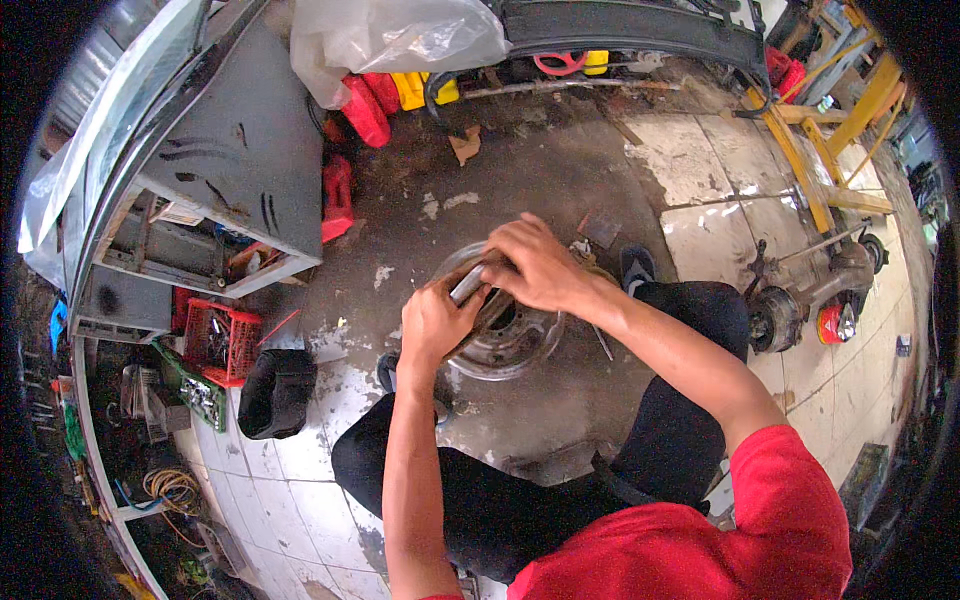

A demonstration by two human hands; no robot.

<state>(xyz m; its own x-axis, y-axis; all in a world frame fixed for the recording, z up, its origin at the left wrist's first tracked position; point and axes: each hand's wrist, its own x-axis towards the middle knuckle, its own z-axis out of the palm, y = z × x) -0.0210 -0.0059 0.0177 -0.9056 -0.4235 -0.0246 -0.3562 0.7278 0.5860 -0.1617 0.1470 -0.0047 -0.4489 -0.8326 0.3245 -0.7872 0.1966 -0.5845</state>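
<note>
Between my knees a bare steel wheel rim (pixel 500 360) lies on the dirty floor, its middle partly covered by my hands. My left hand (pixel 436 325) is closed round a short light-grey piece, perhaps metal (pixel 467 286), which tilts up toward the right over the rim. From the right my right hand (pixel 535 266) reaches across with curled fingers, its thumb and fingertips against the upper end of that piece. What else may lie under the right fingers is hidden. Just beyond the right hand a small flat reddish-brown piece (pixel 600 230) lies on the floor.
At the left stand a grey metal cabinet (pixel 235 140), a red plastic basket (pixel 222 343) and a black padded item (pixel 277 393). A vehicle axle assembly (pixel 800 300) with a red can (pixel 832 324) sits at the right, near a yellow metal frame (pixel 810 165).
</note>
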